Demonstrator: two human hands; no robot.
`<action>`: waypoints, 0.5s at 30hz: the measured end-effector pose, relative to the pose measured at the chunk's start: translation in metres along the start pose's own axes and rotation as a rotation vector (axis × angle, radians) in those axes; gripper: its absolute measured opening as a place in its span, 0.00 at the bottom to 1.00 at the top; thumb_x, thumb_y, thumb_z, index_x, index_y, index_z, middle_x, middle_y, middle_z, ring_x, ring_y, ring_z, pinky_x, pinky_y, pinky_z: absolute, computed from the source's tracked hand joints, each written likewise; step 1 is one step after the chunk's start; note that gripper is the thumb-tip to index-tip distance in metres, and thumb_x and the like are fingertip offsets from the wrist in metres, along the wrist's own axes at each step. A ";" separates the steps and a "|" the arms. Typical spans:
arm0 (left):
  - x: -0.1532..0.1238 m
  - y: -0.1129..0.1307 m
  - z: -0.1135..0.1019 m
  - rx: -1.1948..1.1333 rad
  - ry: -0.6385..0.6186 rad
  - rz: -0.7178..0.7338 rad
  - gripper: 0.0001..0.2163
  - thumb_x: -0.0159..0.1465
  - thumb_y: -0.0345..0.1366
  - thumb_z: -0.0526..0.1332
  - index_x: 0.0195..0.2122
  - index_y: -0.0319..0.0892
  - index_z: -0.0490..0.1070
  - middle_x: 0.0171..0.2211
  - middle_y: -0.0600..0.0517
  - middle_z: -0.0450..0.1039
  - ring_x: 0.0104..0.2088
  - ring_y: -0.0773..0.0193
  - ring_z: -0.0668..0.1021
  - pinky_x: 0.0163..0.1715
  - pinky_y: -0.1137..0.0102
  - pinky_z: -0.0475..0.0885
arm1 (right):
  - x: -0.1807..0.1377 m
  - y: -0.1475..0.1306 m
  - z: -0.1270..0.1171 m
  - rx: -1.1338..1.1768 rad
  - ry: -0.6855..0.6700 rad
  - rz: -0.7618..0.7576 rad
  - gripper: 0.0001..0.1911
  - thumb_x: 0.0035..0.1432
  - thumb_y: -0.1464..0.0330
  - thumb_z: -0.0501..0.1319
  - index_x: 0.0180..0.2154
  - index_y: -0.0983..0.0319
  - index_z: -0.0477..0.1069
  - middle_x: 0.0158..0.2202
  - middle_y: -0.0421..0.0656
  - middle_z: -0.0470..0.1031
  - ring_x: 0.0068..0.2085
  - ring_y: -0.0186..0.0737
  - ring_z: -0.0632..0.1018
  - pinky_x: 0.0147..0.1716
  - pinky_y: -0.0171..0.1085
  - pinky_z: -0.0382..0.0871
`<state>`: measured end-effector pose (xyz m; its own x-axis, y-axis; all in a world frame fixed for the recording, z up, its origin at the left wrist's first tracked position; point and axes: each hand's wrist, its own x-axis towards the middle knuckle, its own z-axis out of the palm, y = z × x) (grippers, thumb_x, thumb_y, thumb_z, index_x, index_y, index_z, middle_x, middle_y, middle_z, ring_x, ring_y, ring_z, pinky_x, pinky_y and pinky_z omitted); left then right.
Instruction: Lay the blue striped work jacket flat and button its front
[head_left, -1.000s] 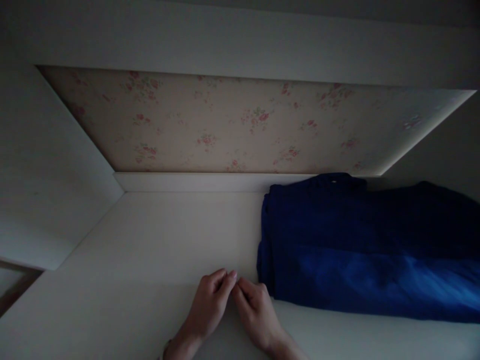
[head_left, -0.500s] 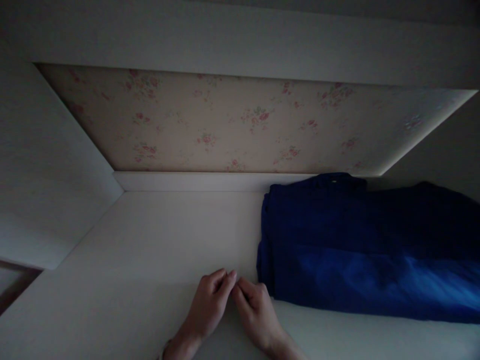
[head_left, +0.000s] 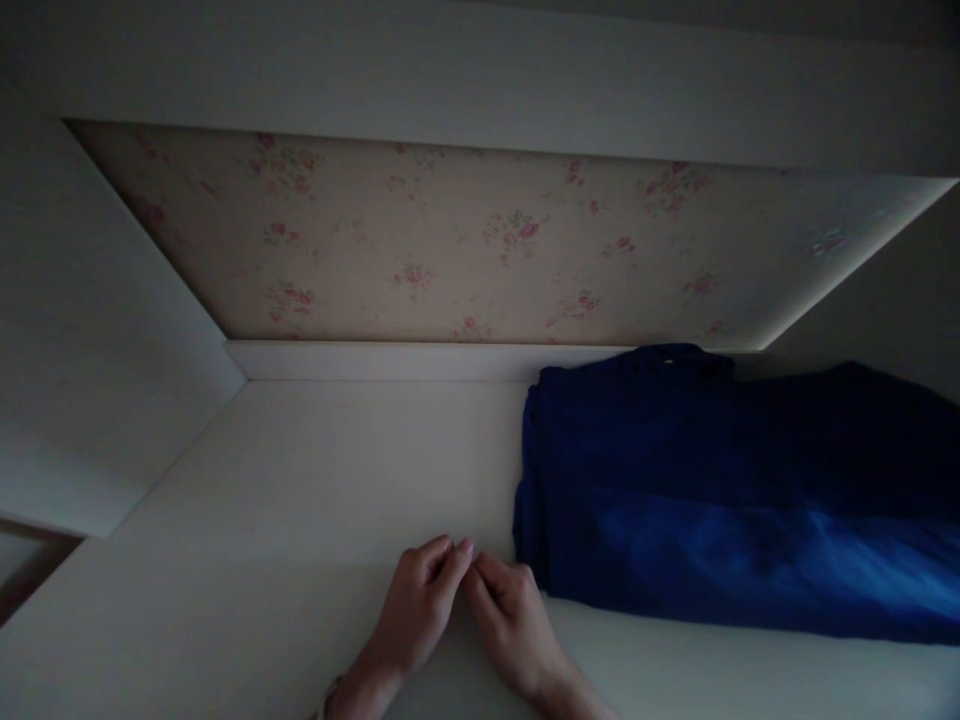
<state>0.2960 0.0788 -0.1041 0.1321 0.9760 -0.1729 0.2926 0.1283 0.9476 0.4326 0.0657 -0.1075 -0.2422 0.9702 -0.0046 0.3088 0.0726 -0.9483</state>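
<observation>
At the far left of the frame a pale side wall (head_left: 90, 400) slopes down to the shelf (head_left: 315, 480), a light board that fills the lower half of the picture. Behind it, across the upper middle, runs a back panel with a small rose print (head_left: 465, 250), closed off below by a plain white strip (head_left: 375, 360).

Low in the middle of the frame your left hand (head_left: 416, 610) rests on the shelf with its fingers curled in, their tips meeting those of your right hand (head_left: 514, 620). Both hands are closed into loose fists, fingertips together, and the dim light does not let you tell whether anything small is pinched between them. Your right hand lies just beside the near left corner of the folded blue garment (head_left: 720, 500); whether they touch cannot be made out.

That garment lies flat on the shelf in the right half of the frame, its far edge against the white strip, running out past the right edge.
</observation>
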 end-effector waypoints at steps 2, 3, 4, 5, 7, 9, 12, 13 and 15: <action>0.000 0.000 0.000 0.005 0.004 -0.004 0.22 0.65 0.54 0.53 0.21 0.44 0.54 0.19 0.59 0.50 0.24 0.68 0.58 0.25 0.71 0.54 | 0.000 0.001 0.000 -0.013 0.000 0.005 0.22 0.66 0.56 0.50 0.23 0.61 0.60 0.20 0.35 0.57 0.23 0.30 0.57 0.23 0.32 0.50; 0.000 0.001 0.000 0.005 0.003 -0.006 0.22 0.65 0.54 0.53 0.21 0.44 0.54 0.20 0.59 0.50 0.24 0.68 0.57 0.25 0.71 0.54 | 0.000 0.001 0.000 -0.017 0.000 0.006 0.22 0.66 0.57 0.50 0.23 0.61 0.59 0.20 0.35 0.56 0.23 0.30 0.57 0.23 0.33 0.50; 0.000 0.001 0.000 0.002 0.000 -0.007 0.22 0.65 0.54 0.53 0.21 0.44 0.54 0.20 0.59 0.50 0.24 0.68 0.57 0.25 0.71 0.54 | -0.001 0.001 0.000 -0.018 0.001 0.007 0.22 0.66 0.57 0.50 0.23 0.61 0.58 0.20 0.35 0.56 0.23 0.30 0.57 0.22 0.33 0.49; 0.000 0.002 0.000 -0.001 -0.001 -0.010 0.22 0.65 0.54 0.53 0.21 0.44 0.54 0.20 0.59 0.50 0.24 0.68 0.57 0.25 0.71 0.54 | -0.001 0.002 0.000 -0.018 0.002 0.008 0.22 0.66 0.57 0.50 0.23 0.61 0.58 0.20 0.34 0.55 0.23 0.30 0.56 0.22 0.33 0.49; 0.000 0.003 0.000 -0.008 -0.010 -0.010 0.22 0.65 0.54 0.53 0.21 0.44 0.54 0.20 0.59 0.50 0.24 0.68 0.57 0.25 0.71 0.54 | -0.001 0.002 0.001 -0.019 0.003 0.012 0.22 0.66 0.57 0.50 0.23 0.61 0.57 0.20 0.35 0.55 0.24 0.30 0.56 0.22 0.32 0.49; 0.000 0.004 0.000 -0.009 -0.014 -0.008 0.22 0.65 0.54 0.53 0.21 0.44 0.54 0.20 0.59 0.50 0.25 0.68 0.57 0.25 0.71 0.54 | -0.001 0.002 0.001 -0.028 -0.001 0.023 0.22 0.66 0.56 0.50 0.23 0.61 0.58 0.20 0.35 0.55 0.24 0.30 0.56 0.23 0.32 0.48; 0.000 0.004 -0.001 -0.004 -0.012 -0.010 0.22 0.65 0.54 0.53 0.21 0.44 0.54 0.20 0.59 0.50 0.25 0.68 0.57 0.25 0.71 0.54 | 0.000 0.003 0.001 -0.042 0.001 0.027 0.23 0.66 0.55 0.50 0.23 0.61 0.57 0.20 0.35 0.54 0.24 0.30 0.56 0.23 0.33 0.49; 0.000 0.003 -0.001 0.000 -0.009 -0.012 0.22 0.65 0.54 0.53 0.21 0.44 0.54 0.20 0.59 0.49 0.24 0.68 0.57 0.25 0.71 0.54 | -0.001 0.003 0.001 -0.041 0.002 0.023 0.22 0.66 0.56 0.50 0.23 0.61 0.57 0.20 0.35 0.54 0.24 0.30 0.56 0.23 0.33 0.49; 0.000 0.003 -0.001 0.000 -0.008 -0.007 0.22 0.65 0.54 0.53 0.22 0.44 0.54 0.20 0.59 0.49 0.24 0.68 0.57 0.25 0.71 0.54 | -0.001 0.003 0.001 -0.033 0.004 0.008 0.22 0.66 0.56 0.49 0.23 0.61 0.57 0.20 0.35 0.55 0.24 0.30 0.56 0.23 0.33 0.49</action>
<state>0.2956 0.0791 -0.1013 0.1380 0.9736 -0.1818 0.2938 0.1350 0.9463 0.4333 0.0646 -0.1110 -0.2363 0.9716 -0.0111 0.3414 0.0723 -0.9371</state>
